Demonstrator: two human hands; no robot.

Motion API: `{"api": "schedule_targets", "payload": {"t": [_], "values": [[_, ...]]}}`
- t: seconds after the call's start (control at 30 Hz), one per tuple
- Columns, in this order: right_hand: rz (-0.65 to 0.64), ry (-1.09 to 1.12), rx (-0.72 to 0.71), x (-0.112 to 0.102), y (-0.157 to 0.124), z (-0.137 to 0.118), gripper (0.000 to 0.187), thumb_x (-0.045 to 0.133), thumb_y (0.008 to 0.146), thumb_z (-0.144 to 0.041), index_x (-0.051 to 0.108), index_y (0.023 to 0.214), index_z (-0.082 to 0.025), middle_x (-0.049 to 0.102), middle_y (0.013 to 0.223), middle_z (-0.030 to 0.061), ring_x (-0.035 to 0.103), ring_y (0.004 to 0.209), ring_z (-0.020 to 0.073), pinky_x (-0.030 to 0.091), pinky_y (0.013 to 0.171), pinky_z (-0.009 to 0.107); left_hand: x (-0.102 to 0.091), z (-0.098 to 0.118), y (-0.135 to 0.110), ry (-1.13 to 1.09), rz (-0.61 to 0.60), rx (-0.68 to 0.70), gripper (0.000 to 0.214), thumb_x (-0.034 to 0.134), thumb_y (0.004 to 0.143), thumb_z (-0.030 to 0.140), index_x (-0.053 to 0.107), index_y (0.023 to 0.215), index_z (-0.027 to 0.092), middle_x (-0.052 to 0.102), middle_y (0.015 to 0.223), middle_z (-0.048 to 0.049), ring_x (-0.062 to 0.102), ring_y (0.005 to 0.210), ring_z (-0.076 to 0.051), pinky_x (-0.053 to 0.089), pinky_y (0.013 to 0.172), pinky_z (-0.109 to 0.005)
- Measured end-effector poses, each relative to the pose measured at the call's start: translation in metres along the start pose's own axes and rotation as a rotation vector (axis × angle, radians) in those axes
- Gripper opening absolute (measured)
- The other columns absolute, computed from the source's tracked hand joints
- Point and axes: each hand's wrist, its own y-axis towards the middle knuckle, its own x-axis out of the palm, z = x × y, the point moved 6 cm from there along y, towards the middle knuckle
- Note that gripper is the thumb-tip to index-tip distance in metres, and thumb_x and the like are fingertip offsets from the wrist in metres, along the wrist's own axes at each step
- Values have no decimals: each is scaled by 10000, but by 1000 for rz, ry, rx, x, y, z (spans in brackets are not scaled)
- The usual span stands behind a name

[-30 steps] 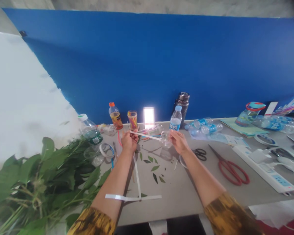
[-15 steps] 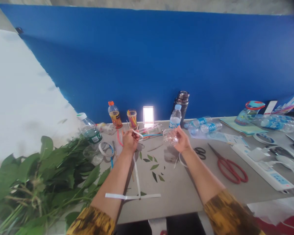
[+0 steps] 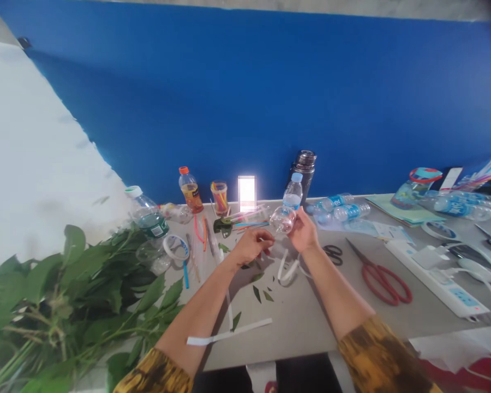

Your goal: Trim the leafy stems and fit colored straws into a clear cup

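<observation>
My right hand (image 3: 304, 232) is closed round the edge of a clear, rounded plastic piece (image 3: 283, 220), which looks like part of a cut bottle. To its left is my left hand (image 3: 253, 246), its fingers bent and slightly apart; I make out nothing between them. Below the plastic piece curls a white strip (image 3: 285, 273). A capped water bottle (image 3: 292, 195) with a blue label stands just behind the right hand. Cut green leaf pieces (image 3: 257, 295) lie scattered under the left hand. Nearer me, another white strip (image 3: 229, 333) lies across the table.
Leafy branches (image 3: 94, 289) heap up at left, beside a green-labelled bottle (image 3: 149, 215) and a tape roll (image 3: 175, 248). At right lie red-handled scissors (image 3: 384, 278) and a power strip (image 3: 442, 284). A dark thermos (image 3: 305, 169) stands at the back.
My left hand has moved right and nearer me, toward the plastic piece, uncovering a dark green item behind. The white strip no longer shows in its fingers. The plastic piece has turned slightly.
</observation>
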Motion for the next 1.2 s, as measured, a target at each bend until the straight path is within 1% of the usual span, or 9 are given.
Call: {"api": "schedule_targets", "payload": {"t": [0.1,0.17,0.27,0.4,0.57,0.73,1.0,1.1,1.2], "values": [[51,94,4,2,-3,-2,539,736,757,-753,561,659,-252,569,604,5,506,548,170,453,535,334,-11,-3,5,32,117,31,298,780,839,343,699,609,172,564,413,-19,497,327,-116,312,370,-217],[42,57,-16,6,-6,-4,528,752,752,-734,571,652,-247,568,617,7,497,563,167,432,539,331,-21,-4,7,-18,207,31,322,726,885,381,709,648,164,591,444,-31,536,359,-128,350,395,-219],[19,-33,-44,11,-10,-6,512,760,740,-719,607,659,-238,596,661,17,509,604,172,423,575,337,-39,-6,8,-162,348,35,197,804,804,323,722,756,151,707,632,-67,658,516,-162,450,466,-226],[-4,-84,-42,14,-14,-8,456,781,734,-671,660,678,-236,622,675,20,541,654,183,419,624,340,-52,-3,8,-227,433,53,316,764,821,440,686,711,154,637,563,-25,646,527,-158,487,499,-234],[-37,-139,-44,19,-18,-9,427,778,751,-644,692,662,-236,634,663,22,540,661,181,407,628,327,-45,3,8,-243,306,37,344,837,775,452,752,887,139,754,876,-106,717,730,-194,540,557,-246],[-54,-163,-52,19,-19,-4,423,763,767,-644,715,673,-234,650,661,23,554,651,183,435,636,327,-42,7,6,-266,254,55,319,840,795,431,769,896,137,753,906,-120,716,771,-197,554,580,-241],[-195,-355,-143,25,-24,-9,456,656,878,-648,742,685,-244,675,667,37,574,680,212,449,699,357,-19,2,-1,-191,-39,-79,425,907,714,408,793,1061,190,748,1018,-142,719,860,-234,586,651,-297],[-189,-427,-197,30,-29,-20,388,680,869,-599,772,739,-245,704,734,39,600,733,229,446,728,359,-19,5,0,-200,-31,-50,470,923,676,367,778,1088,192,733,1070,-137,709,893,-234,588,683,-311],[-132,-465,-271,32,-33,-32,289,693,865,-531,790,894,-260,769,985,54,643,882,266,462,786,370,-22,7,2,-194,42,27,521,931,644,339,755,1112,193,717,1088,-117,693,913,-228,581,693,-310]]}}
